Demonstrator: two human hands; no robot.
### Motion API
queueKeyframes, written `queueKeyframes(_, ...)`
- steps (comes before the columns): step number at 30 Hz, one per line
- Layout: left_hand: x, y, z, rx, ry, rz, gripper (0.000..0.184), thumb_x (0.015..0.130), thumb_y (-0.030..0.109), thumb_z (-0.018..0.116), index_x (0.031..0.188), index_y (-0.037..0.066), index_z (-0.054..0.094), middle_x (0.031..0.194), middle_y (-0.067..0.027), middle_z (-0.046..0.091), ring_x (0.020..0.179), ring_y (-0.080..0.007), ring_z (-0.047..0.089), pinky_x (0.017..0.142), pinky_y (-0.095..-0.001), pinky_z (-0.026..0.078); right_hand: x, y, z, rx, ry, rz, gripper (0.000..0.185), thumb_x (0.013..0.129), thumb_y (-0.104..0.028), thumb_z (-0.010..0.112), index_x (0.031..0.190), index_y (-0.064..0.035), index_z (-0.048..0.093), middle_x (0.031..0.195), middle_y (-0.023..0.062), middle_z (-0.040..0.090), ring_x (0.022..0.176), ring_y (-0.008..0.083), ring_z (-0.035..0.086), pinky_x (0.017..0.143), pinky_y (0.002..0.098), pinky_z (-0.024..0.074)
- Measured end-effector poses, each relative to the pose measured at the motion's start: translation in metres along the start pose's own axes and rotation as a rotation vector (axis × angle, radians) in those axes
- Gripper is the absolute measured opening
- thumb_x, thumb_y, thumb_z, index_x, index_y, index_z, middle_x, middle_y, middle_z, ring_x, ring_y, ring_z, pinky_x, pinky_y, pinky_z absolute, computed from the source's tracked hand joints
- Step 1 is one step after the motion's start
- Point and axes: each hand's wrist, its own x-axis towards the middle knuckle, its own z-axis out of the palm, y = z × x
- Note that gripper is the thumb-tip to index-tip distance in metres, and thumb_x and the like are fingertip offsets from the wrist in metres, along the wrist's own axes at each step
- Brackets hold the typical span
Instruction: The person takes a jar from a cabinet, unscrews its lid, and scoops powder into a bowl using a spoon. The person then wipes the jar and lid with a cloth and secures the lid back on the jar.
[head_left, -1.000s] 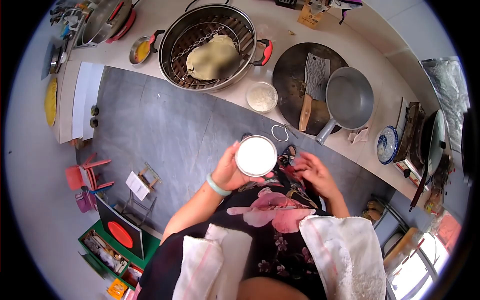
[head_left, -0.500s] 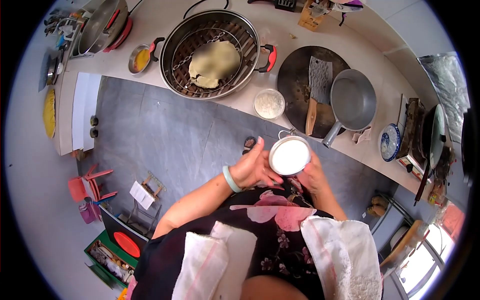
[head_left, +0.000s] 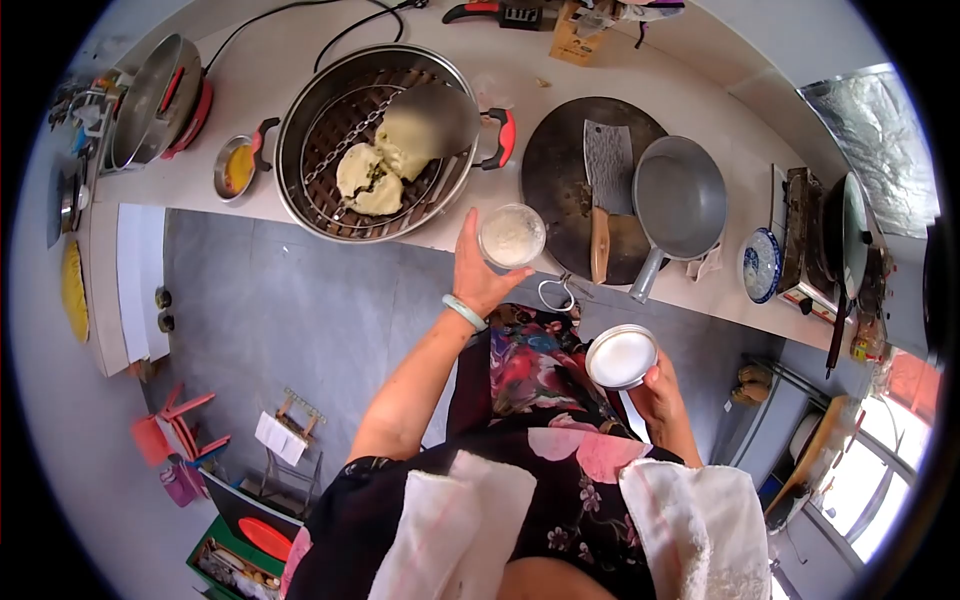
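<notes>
My left hand (head_left: pixel 484 272), a pale green bangle on its wrist, reaches to the counter edge. Its thumb and fingers are around the side of a clear bowl of whitish, flour-like contents (head_left: pixel 512 236). Lower right, my right hand (head_left: pixel 660 393) holds a round container with a white top or contents (head_left: pixel 621 357) by its side. Beyond the bowl, a pan with a slatted rack (head_left: pixel 312 205) bears pieces of pale dough-like food (head_left: pixel 371 181), partly blurred. Right of the bowl lies a dark round board (head_left: pixel 550 160) with a cleaver (head_left: pixel 608 168) and a grey saucepan (head_left: pixel 680 197) on it.
A small metal bowl of yellow liquid (head_left: pixel 236 168) sits left of the pan. A metal ring (head_left: pixel 556 294) hangs at the counter edge. Farther right are a blue-rimmed plate (head_left: pixel 761 265) and a stove (head_left: pixel 803 235). Red chairs (head_left: pixel 170 428) stand lower left.
My left hand has left the white container and moved up to the clear bowl. My right hand has carried the container lower and to the right. The view has shifted.
</notes>
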Motion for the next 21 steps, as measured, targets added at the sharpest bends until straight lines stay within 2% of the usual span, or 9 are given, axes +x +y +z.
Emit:
queueKeyframes(3, 0.005, -0.006, 0.008, -0.052, 0.009, 0.047, 0.109, 0.059, 0.020, 0.090, 0.145, 0.000, 0.026, 0.139, -0.0185, 0.045, 0.127, -0.0293, 0.048, 0.106, -0.0363, 0.039, -0.006, -0.003, -0.008, -0.018, 0.013, 0.010, 0.091, 0.071, -0.054, 0.079, 0.132, 0.0038, 0.043, 0.123, 0.0172, 0.058, 0.112, 0.0277, 0.061, 0.098, 0.0405, 0.0475)
queueKeyframes(6, 0.006, -0.003, 0.009, -0.209, 0.005, -0.045, 0.100, 0.059, 0.020, 0.089, 0.139, 0.000, 0.034, 0.132, -0.0199, 0.049, 0.123, -0.0338, 0.050, 0.104, -0.0397, 0.040, -0.013, -0.010, -0.016, -0.053, 0.016, 0.018, 0.090, 0.070, -0.053, 0.079, 0.132, 0.0026, 0.044, 0.123, 0.0170, 0.058, 0.111, 0.0278, 0.061, 0.097, 0.0405, 0.0482)
queueKeyframes(9, 0.007, 0.027, -0.006, -0.320, 0.062, -0.052, 0.096, 0.061, 0.020, 0.088, 0.138, 0.000, 0.035, 0.128, -0.0178, 0.053, 0.120, -0.0286, 0.053, 0.102, -0.0363, 0.042, -0.021, -0.016, -0.028, -0.064, 0.021, 0.037, 0.093, 0.069, -0.056, 0.080, 0.132, 0.0036, 0.045, 0.123, 0.0137, 0.058, 0.113, 0.0252, 0.058, 0.100, 0.0382, 0.0436)
queueKeyframes(10, 0.008, 0.035, -0.014, -0.334, 0.033, -0.029, 0.095, 0.063, 0.021, 0.087, 0.139, 0.000, 0.034, 0.129, -0.0151, 0.052, 0.120, -0.0244, 0.052, 0.102, -0.0354, 0.041, -0.023, -0.016, -0.034, -0.060, 0.029, 0.014, 0.093, 0.069, -0.055, 0.080, 0.132, 0.0035, 0.045, 0.123, 0.0134, 0.058, 0.113, 0.0249, 0.058, 0.100, 0.0382, 0.0434)
queueKeyframes(14, 0.003, 0.087, -0.048, -0.728, -0.129, -0.078, 0.096, 0.066, 0.019, 0.086, 0.142, 0.001, 0.030, 0.129, -0.0111, 0.049, 0.119, -0.0215, 0.050, 0.101, -0.0363, 0.041, -0.026, -0.017, -0.053, -0.032, 0.030, -0.067, 0.091, 0.069, -0.054, 0.080, 0.131, 0.0030, 0.046, 0.123, 0.0122, 0.058, 0.114, 0.0241, 0.057, 0.101, 0.0383, 0.0428)
queueKeyframes(17, -0.003, 0.130, -0.067, -0.837, -0.185, -0.051, 0.096, 0.068, 0.021, 0.084, 0.143, 0.001, 0.028, 0.128, -0.0112, 0.049, 0.119, -0.0218, 0.050, 0.101, -0.0369, 0.041, -0.027, -0.028, -0.056, 0.004, -0.024, -0.132, 0.087, 0.072, -0.051, 0.078, 0.131, 0.0030, 0.046, 0.123, 0.0119, 0.058, 0.115, 0.0239, 0.056, 0.102, 0.0380, 0.0417)
queueKeyframes(21, -0.017, 0.168, -0.077, -0.847, -0.228, -0.038, 0.100, 0.068, 0.031, 0.083, 0.144, -0.002, 0.026, 0.132, -0.0144, 0.049, 0.122, -0.0238, 0.050, 0.104, -0.0388, 0.039, -0.031, -0.041, -0.057, 0.033, -0.092, -0.190, 0.089, 0.074, -0.052, 0.076, 0.136, 0.0026, 0.043, 0.126, 0.0116, 0.056, 0.116, 0.0241, 0.056, 0.103, 0.0377, 0.0409)
